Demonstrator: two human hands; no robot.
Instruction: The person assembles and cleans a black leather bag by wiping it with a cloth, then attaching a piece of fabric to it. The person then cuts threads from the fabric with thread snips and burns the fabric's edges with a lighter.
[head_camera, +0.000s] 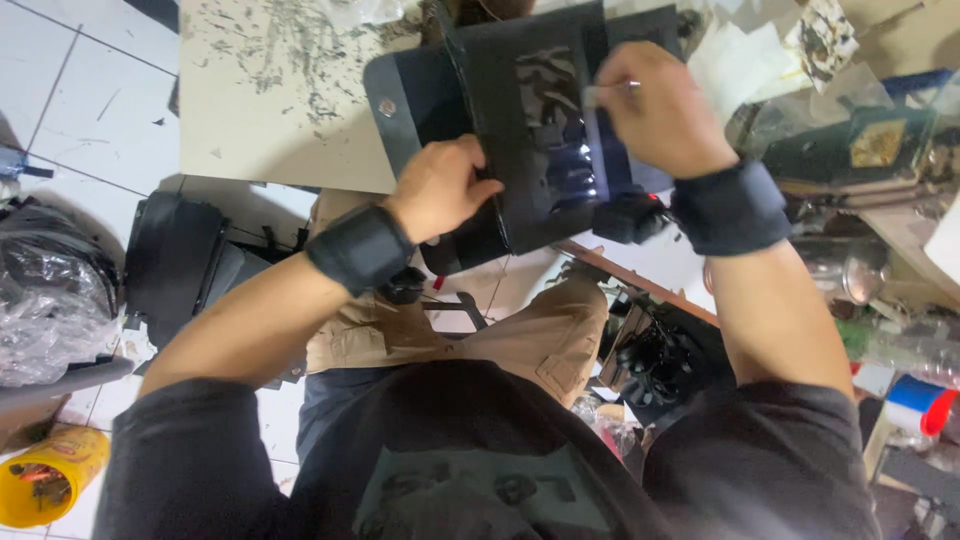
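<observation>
You are pinching the black leather panel (520, 150) with your left hand (440, 188), holding it above the tabletop's (270, 120) near edge; your right hand (655, 110) is clenching a thin metal tool (612, 92). It looks light and floppy, so grip its folded edge.

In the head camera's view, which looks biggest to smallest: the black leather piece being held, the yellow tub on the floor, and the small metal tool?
1. Black leather piece, largest by far.
2. Yellow tub, partly cut off at the edge.
3. Small metal tool in the right hand, smallest.
</observation>
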